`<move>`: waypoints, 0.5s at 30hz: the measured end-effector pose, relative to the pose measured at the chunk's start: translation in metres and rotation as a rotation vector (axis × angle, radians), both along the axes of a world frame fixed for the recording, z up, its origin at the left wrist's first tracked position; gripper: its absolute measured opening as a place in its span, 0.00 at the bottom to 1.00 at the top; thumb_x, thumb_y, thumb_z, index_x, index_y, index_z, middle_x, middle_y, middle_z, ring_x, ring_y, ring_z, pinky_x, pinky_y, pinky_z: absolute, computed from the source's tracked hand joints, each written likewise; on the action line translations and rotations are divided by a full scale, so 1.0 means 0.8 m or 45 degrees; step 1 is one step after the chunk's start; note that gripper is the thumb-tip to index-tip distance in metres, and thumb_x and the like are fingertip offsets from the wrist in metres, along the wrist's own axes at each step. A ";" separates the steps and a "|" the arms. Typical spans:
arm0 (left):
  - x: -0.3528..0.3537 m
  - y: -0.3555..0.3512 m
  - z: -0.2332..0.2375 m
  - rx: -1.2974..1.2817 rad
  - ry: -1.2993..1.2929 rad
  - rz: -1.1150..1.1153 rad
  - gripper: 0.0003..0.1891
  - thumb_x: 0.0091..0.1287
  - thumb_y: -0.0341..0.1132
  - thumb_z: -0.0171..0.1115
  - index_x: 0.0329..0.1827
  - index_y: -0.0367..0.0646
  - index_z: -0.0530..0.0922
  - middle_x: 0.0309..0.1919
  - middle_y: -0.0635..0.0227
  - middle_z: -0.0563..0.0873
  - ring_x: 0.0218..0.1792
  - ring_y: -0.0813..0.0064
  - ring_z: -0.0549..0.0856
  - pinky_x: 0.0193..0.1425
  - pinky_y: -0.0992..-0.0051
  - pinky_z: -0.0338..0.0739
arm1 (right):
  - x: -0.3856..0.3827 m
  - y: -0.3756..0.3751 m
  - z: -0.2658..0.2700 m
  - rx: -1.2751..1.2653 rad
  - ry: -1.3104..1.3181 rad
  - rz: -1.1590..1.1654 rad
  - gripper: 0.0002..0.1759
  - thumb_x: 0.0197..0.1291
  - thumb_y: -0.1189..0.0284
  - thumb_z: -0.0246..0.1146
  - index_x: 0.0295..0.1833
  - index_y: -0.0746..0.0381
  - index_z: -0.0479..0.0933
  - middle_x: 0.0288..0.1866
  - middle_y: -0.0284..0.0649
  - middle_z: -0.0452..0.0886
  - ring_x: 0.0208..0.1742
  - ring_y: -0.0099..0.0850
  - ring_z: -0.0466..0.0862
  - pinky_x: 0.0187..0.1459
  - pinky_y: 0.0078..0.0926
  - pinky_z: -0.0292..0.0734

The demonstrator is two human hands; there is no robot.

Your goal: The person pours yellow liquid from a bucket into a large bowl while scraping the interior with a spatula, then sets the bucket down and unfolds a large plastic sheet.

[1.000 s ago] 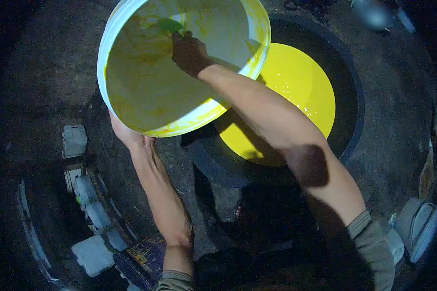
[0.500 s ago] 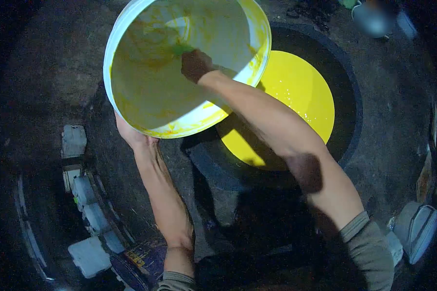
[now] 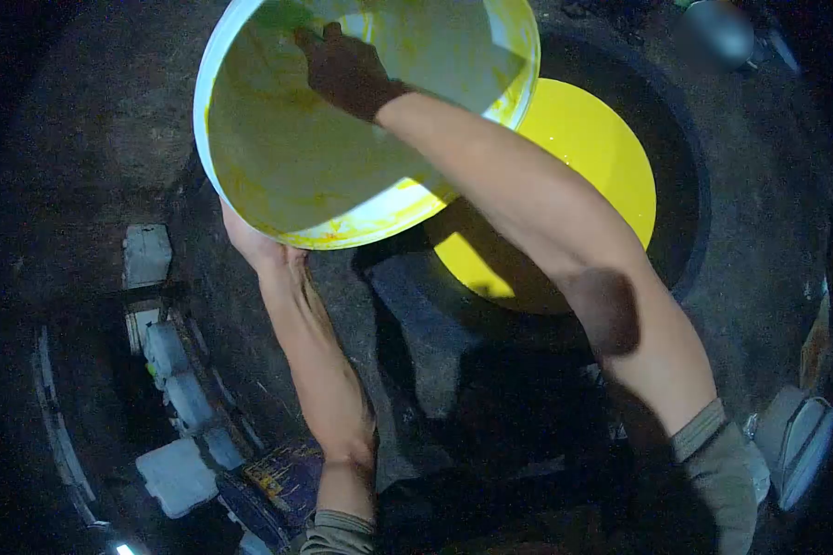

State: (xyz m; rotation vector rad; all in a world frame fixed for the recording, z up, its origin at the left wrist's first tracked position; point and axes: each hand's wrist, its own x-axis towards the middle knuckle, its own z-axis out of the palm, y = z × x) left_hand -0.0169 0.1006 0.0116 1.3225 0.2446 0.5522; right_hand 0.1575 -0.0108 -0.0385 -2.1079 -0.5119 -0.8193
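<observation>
Dark concrete floor (image 3: 93,120), dim all round, with one light on the work.

Nearest you are the grey sleeves (image 3: 722,472). Both bare forearms reach away from you. Pale blocks (image 3: 176,476) sit in a row at lower left, with a printed packet (image 3: 278,476) just beside them. A pale container (image 3: 805,444) is at lower right.

Your left hand (image 3: 250,242) sits under the low edge of the white bucket (image 3: 278,166), palm on the outside wall, carrying it. Its fingers go behind the wall, so you can't see how they wrap.

The bucket is off the floor and tipped hard. Its mouth faces you and its bottom points away. The long axis runs from your left hand towards the top of the view. The inside is smeared yellow, with no pool visible.

Your right hand (image 3: 347,69) is in through the mouth, deep near the far wall. The forearm crosses the right side of the rim. Its fingers are closed on a green pad (image 3: 282,14), probably a rag or sponge, though it's too dark to be sure. The pad lies up-left of the knuckles, against the wall.

Key relation: the right hand is inside and farther, the left is outside and nearer, at opposite ends of the bucket's axis.

Beyond and to the right is a dark round basin (image 3: 690,185) of yellow liquid (image 3: 592,148). The bucket's right rim overhangs the basin's left side, clear of the liquid.
</observation>
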 end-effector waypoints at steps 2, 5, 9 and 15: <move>0.001 0.000 0.005 0.037 0.007 0.006 0.19 0.77 0.41 0.44 0.61 0.37 0.73 0.53 0.58 0.83 0.49 0.62 0.85 0.53 0.63 0.82 | 0.015 -0.005 0.010 0.004 -0.137 0.005 0.26 0.59 0.72 0.56 0.65 0.62 0.69 0.46 0.61 0.80 0.41 0.53 0.85 0.40 0.50 0.83; 0.006 0.006 -0.001 0.049 -0.040 -0.022 0.19 0.77 0.41 0.45 0.61 0.37 0.73 0.52 0.58 0.82 0.48 0.62 0.85 0.51 0.63 0.83 | -0.014 -0.010 -0.029 -0.505 0.186 -0.090 0.26 0.59 0.72 0.56 0.65 0.62 0.70 0.47 0.61 0.79 0.44 0.52 0.85 0.40 0.49 0.83; 0.004 0.005 -0.008 -0.063 -0.088 -0.066 0.19 0.77 0.42 0.46 0.61 0.37 0.73 0.52 0.58 0.82 0.48 0.63 0.85 0.49 0.64 0.84 | 0.003 0.006 -0.130 -0.442 -0.021 0.017 0.26 0.59 0.72 0.57 0.65 0.63 0.70 0.45 0.59 0.80 0.45 0.51 0.85 0.39 0.49 0.83; 0.007 0.020 -0.015 -0.065 0.004 -0.004 0.19 0.78 0.43 0.45 0.61 0.39 0.74 0.53 0.58 0.82 0.48 0.63 0.85 0.50 0.63 0.84 | -0.021 -0.016 -0.039 -0.187 0.374 0.085 0.22 0.61 0.71 0.55 0.61 0.65 0.73 0.46 0.57 0.82 0.44 0.54 0.85 0.44 0.49 0.83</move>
